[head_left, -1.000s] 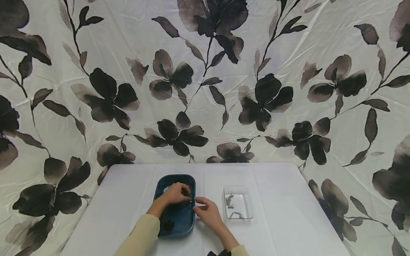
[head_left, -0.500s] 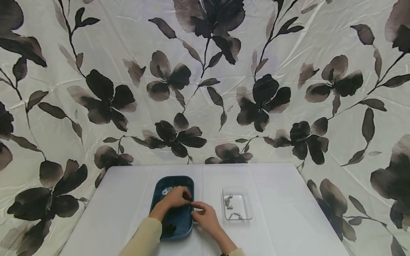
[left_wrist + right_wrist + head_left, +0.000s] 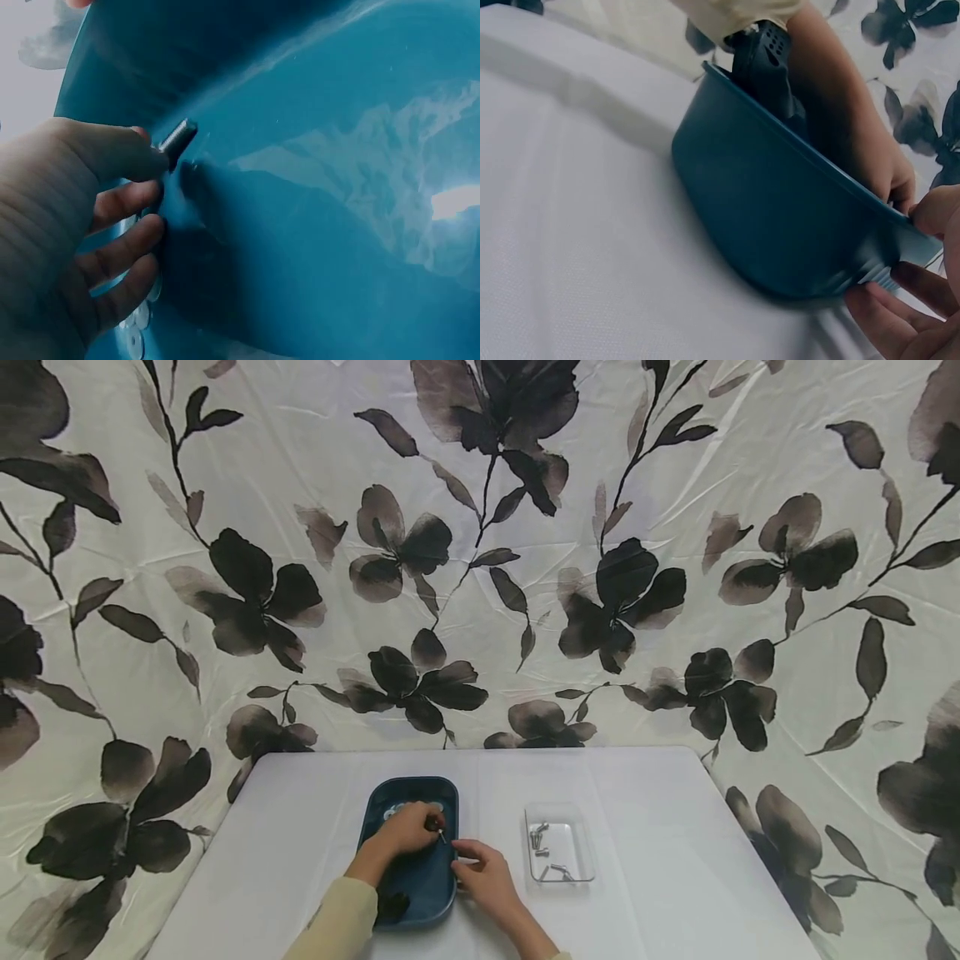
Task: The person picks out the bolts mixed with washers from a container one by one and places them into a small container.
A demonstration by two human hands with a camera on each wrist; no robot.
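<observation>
My left hand is down inside a dark blue tray. Its thumb and index finger pinch a metal bolt, whose threaded end points away from the hand. Several flat washers lie beneath the other fingers, at the tray's far end. My right hand is at the tray's right side. In the right wrist view, its thumb is on the rim while fingers touch the outer wall, partly cut off by the frame edge.
A clear plastic box with several metal bolts stands right of the tray. Both containers rest on a white-covered table. Behind it hangs a floral cloth. A black device is worn on the left wrist.
The left hand has drawn slightly back from the tray's right rim, and the bolt shows at its fingertips. The right hand has shifted a little toward the person, staying by the rim.
</observation>
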